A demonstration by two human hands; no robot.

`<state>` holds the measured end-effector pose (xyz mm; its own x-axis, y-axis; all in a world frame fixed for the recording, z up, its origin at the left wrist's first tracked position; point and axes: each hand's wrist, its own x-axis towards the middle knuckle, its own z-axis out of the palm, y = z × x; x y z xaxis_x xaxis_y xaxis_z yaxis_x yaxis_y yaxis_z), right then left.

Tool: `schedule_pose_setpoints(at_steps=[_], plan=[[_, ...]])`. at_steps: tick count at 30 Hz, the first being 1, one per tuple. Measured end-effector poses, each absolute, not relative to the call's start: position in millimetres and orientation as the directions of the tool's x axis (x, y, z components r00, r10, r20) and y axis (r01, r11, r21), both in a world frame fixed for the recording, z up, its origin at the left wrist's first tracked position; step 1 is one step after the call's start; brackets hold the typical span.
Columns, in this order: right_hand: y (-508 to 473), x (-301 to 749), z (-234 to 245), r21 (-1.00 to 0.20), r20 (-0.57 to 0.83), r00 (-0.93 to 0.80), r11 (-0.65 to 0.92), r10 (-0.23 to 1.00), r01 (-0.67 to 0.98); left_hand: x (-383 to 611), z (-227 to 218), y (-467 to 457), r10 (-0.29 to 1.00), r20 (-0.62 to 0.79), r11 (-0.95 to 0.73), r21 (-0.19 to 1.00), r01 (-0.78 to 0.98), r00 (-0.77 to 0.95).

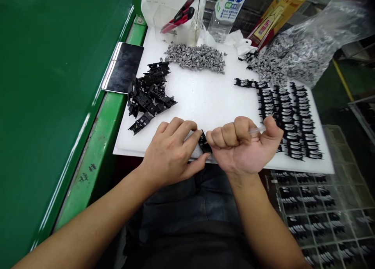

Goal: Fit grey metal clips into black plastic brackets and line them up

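My left hand [175, 151] pinches a small black plastic part [204, 142] between fingers and thumb at the front edge of the white board [202, 101]. My right hand [244, 146] is closed in a fist around a thin translucent rod [257, 130], which shows between thumb and forefinger; its other end is hidden. The fist's little-finger side is against or very near the black part. A heap of similar black plastic parts [149, 91] lies beyond my left hand. Small grey pieces [196, 58] are piled at the back of the board.
Rows of black parts with grey pieces [288, 120] line the board's right side. A clear bag of grey pieces [293, 54], a bottle [228, 11] and a yellow carton [275, 15] stand behind. A tablet [123, 67] lies left. A compartment tray [340, 151] sits lower right.
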<state>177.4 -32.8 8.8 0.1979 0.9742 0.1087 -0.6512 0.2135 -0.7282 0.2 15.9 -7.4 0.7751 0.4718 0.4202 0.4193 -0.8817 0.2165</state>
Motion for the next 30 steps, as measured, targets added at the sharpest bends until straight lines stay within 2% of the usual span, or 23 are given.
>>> schedule_pose_setpoints(at_steps=[12,21,25,28,30], plan=[[-33.1,175.2,11.2,-0.807,0.086,0.193,0.182,0.977,-0.562,0.1,-8.0,15.7,0.47,0.426,-0.882,0.205,0.423,0.773],[-32.9,176.0,8.4,-0.811,0.098,0.179,0.183,0.979,-0.556,-0.6,-7.6,16.3,0.467,0.411,-0.884,0.205,0.42,0.783],[-37.0,176.1,8.7,-0.885,0.109,0.18,0.178,0.978,-0.43,-1.3,-7.7,16.8,0.471,0.403,-0.882,0.214,0.42,0.784],[-34.1,180.3,24.9,-0.932,0.138,0.287,0.223,0.948,-0.287,-2.6,-5.8,16.0,0.475,0.396,-0.88,0.23,0.416,0.786],[-22.3,184.5,41.9,-0.941,0.211,0.351,0.287,0.913,-0.182,-3.5,-4.3,15.6,0.476,0.387,-0.879,0.249,0.408,0.79]])
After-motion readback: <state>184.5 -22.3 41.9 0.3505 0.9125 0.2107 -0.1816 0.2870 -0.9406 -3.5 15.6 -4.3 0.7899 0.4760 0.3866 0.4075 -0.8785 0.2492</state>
